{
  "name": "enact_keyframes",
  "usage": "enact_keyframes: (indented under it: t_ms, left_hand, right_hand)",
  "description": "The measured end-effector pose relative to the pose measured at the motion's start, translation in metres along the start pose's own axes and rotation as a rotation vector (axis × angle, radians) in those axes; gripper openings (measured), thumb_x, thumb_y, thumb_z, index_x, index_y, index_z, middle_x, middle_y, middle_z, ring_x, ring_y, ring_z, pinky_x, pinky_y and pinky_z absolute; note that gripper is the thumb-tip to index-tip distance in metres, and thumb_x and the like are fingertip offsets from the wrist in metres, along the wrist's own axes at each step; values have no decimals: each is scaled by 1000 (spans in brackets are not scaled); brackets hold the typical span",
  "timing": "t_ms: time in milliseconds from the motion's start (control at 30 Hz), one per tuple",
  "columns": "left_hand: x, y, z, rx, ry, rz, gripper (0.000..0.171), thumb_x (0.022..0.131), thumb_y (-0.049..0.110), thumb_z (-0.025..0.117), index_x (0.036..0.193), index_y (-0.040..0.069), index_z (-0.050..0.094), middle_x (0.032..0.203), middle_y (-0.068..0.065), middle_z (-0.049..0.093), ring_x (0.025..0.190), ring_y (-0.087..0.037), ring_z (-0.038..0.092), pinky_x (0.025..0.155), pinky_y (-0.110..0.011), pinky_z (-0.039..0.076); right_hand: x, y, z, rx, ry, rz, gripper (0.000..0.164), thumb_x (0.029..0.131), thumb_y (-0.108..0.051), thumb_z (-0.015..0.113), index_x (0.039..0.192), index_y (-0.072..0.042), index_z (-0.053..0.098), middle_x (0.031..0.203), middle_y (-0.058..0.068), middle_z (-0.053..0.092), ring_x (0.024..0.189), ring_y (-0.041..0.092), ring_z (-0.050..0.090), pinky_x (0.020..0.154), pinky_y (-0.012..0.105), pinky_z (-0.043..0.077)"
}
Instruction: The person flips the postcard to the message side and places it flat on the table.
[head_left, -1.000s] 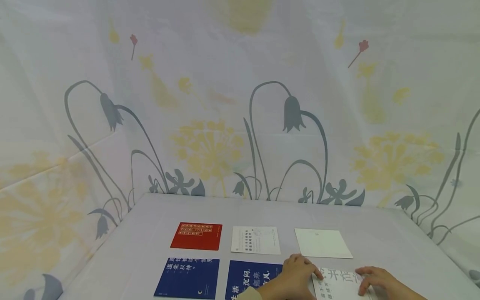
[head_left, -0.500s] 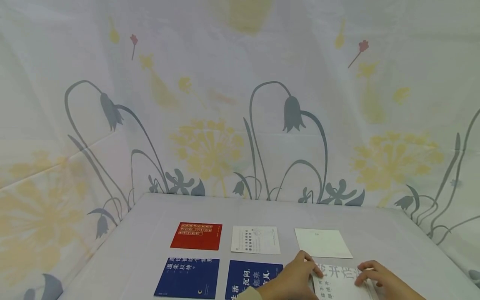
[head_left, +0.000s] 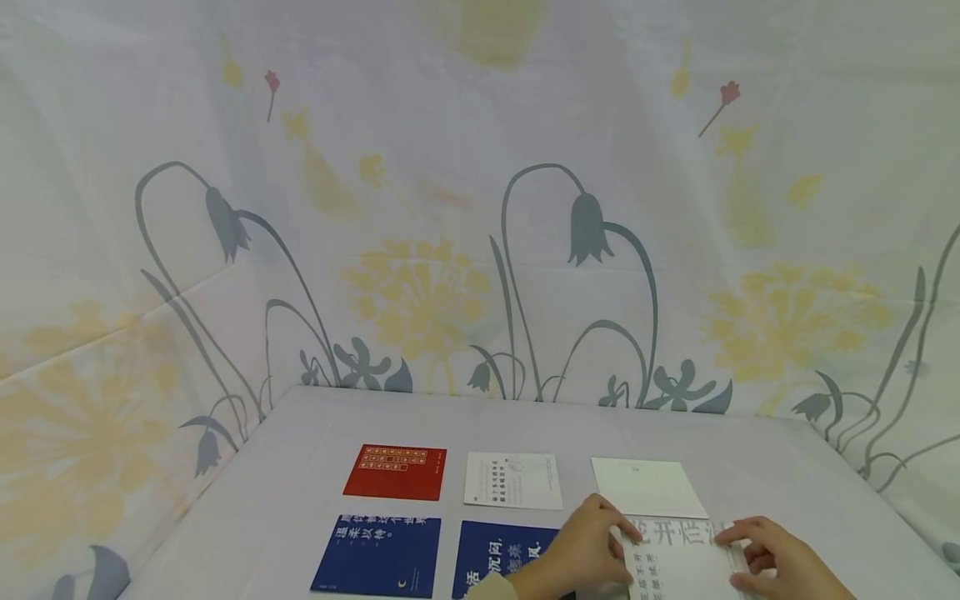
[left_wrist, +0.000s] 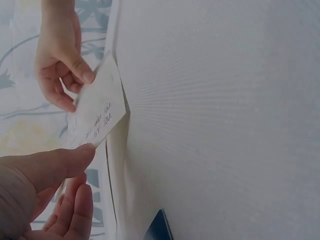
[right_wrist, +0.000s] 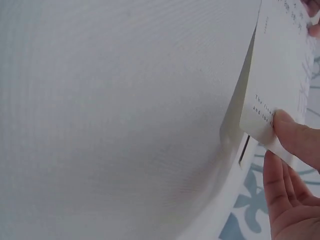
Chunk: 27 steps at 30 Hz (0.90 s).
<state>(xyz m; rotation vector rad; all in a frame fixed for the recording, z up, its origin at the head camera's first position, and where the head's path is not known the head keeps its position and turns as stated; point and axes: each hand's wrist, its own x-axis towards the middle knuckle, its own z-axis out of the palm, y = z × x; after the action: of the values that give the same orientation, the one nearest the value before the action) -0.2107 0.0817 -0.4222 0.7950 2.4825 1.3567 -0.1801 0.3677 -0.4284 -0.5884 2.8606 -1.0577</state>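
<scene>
Between both hands in the head view is a white card [head_left: 678,560] printed with grey Chinese characters, its top edge overlapping a cream card [head_left: 648,487] behind it. My left hand [head_left: 581,546] pinches its left side. On the right side, my right hand [head_left: 783,560] holds it between thumb and fingers. The left wrist view shows the same white card [left_wrist: 102,102] tilted, with a hand at either end. In the right wrist view, the thumb of my right hand [right_wrist: 295,185] presses over small English lettering near the card's corner.
A red card [head_left: 395,472] and a white printed card [head_left: 512,481] lie in the back row. Closer in are a blue card [head_left: 378,557] and another blue card [head_left: 498,554], partly covered by my left forearm. A floral cloth [head_left: 480,208] hangs behind the white table [head_left: 480,421].
Both hands have lifted and tilted the white card up, so its large characters face the head camera more. The right hand has shifted its fingers along the card's right edge. The other cards stay put.
</scene>
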Motion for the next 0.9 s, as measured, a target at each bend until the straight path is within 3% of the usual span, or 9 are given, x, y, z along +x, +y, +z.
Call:
enact_keyframes:
  t_ms: [133, 200, 267, 300, 467, 533, 600, 700, 900]
  left_hand:
    - [-1, -1, -5, -41, 24, 3, 37, 63, -4, 81, 94, 13, 71, 85, 11, 44, 62, 3, 50, 57, -12, 46]
    - [-1, -3, -7, -67, 28, 20, 36, 64, -5, 81, 94, 13, 71, 82, 12, 46, 62, 3, 50, 57, -12, 46]
    - [-2, -4, -8, -94, 32, 37, 35, 65, -6, 80, 93, 12, 71, 79, 12, 47, 62, 3, 51, 57, -13, 46]
    - [-2, -5, -9, -102, 34, 44, 34, 65, -6, 79, 93, 12, 71, 78, 12, 48, 62, 3, 51, 57, -13, 47]
    - [-5, -6, -11, -132, 73, 57, 34, 65, -8, 78, 91, 12, 70, 76, 14, 50, 61, 3, 52, 57, -13, 47]
    - [-5, -7, -11, -150, 101, 71, 32, 66, -9, 77, 90, 11, 69, 77, 14, 53, 62, 4, 54, 57, -13, 47]
    - [-5, -8, -12, -181, 129, 83, 29, 68, -9, 76, 87, 10, 67, 78, 14, 56, 64, 3, 55, 58, -13, 48]
    - [-5, -10, -13, -235, 170, 95, 26, 69, -9, 75, 83, 10, 62, 77, 13, 60, 68, 2, 58, 60, -15, 48]
    - [-5, -12, -16, -326, 202, 79, 26, 70, -8, 74, 84, 8, 59, 76, 9, 64, 68, 1, 57, 60, -15, 48]
  right_hand:
    - [-1, -4, 0, 7, 42, 97, 44, 78, -19, 74, 111, 5, 57, 91, 3, 60, 69, 5, 59, 61, 22, 51]
    - [2, -7, 0, 19, 74, 194, 49, 76, -20, 75, 113, 5, 57, 94, 5, 62, 71, 7, 58, 63, 22, 51]
    - [3, -9, 0, 43, 100, 207, 52, 76, -18, 75, 116, 7, 54, 97, 9, 61, 71, 8, 58, 63, 23, 51]
    - [4, -9, 0, 57, 113, 199, 53, 76, -18, 76, 118, 6, 52, 97, 10, 61, 71, 9, 58, 63, 23, 51]
    - [1, -4, -1, 243, 126, -12, 57, 82, -4, 68, 123, -36, 46, 87, 1, 63, 70, 12, 62, 61, 23, 52]
    - [0, -4, -3, 308, 109, 22, 56, 84, -5, 67, 127, -33, 44, 86, 2, 64, 71, 13, 63, 62, 25, 53]
    - [1, -9, -4, 328, 113, 144, 49, 84, -10, 68, 129, -12, 47, 86, 6, 64, 73, 14, 64, 65, 29, 54]
    - [4, -16, -4, 313, 148, 320, 53, 83, -15, 70, 114, 19, 44, 86, 10, 64, 74, 15, 63, 66, 32, 55]
    - [6, -23, -2, 292, 209, 421, 35, 82, -17, 71, 97, 12, 59, 83, 8, 65, 72, 17, 64, 66, 31, 55]
